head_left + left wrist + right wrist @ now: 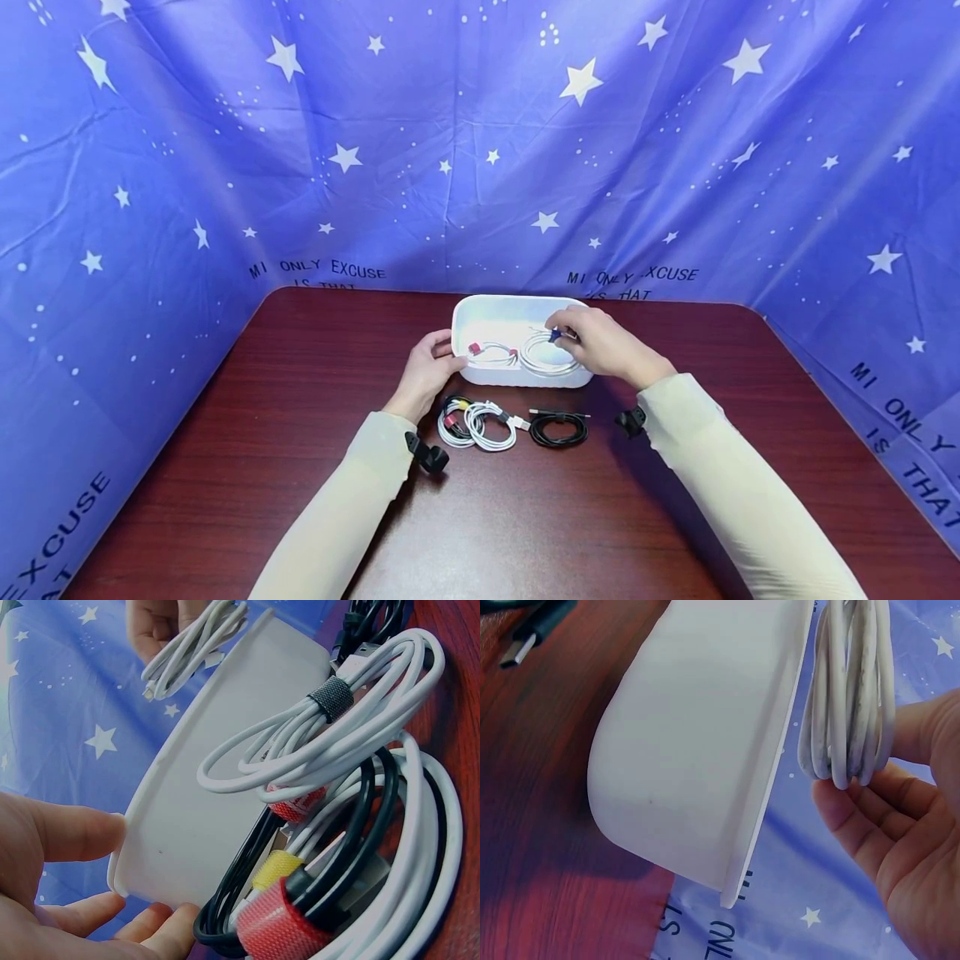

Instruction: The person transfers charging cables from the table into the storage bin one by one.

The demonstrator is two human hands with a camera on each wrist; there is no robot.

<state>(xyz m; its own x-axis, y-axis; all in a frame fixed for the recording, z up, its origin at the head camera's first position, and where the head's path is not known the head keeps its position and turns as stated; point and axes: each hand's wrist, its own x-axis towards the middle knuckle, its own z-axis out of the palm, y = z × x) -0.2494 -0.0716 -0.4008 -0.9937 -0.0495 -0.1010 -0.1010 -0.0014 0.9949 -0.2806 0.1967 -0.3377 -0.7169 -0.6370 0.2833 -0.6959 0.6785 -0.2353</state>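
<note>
A coiled white cable with a blue tie (555, 336) is pinched by my right hand (606, 343) over the right part of a white plastic box (517, 310). In the right wrist view the cable's loops (847, 697) stand beyond the box's rim, held between thumb and fingers. My left hand (426, 373) grips the left end of the box, its thumb (82, 834) against the rim and the other fingers round the end wall. Inside the box at left lies another coiled white cable with red ties (492, 353).
In front of the box, on the dark red wooden table (480, 517), lie a white coil with a grey tie (491, 427), overlapping coils with red and yellow ties (452, 422), and a black coiled cable (558, 430). A blue star-printed curtain (450, 125) surrounds the table.
</note>
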